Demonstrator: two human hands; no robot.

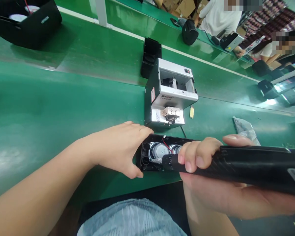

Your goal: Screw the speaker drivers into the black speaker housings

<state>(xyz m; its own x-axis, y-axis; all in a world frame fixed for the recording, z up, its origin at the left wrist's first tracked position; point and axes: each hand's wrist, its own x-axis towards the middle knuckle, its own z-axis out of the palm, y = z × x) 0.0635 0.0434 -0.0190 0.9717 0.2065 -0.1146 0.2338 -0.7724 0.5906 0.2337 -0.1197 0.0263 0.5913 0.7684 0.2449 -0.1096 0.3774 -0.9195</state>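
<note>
A black speaker housing lies open side up on the bench, with round silver speaker drivers and a red wire with a white plug showing inside. My left hand clasps its left end, thumb along the near side and fingers at the far side. In my right hand is a black electric screwdriver, held almost level over the housing. Its tip points left, above the drivers; whether it touches a screw I cannot tell. The screwdriver and my right hand hide the housing's right part.
Just beyond the housing stands a grey screw feeder machine, with a black box behind it. Another black speaker housing sits far left. A clear plastic bag lies right. Across the bench are co-workers and more black speakers.
</note>
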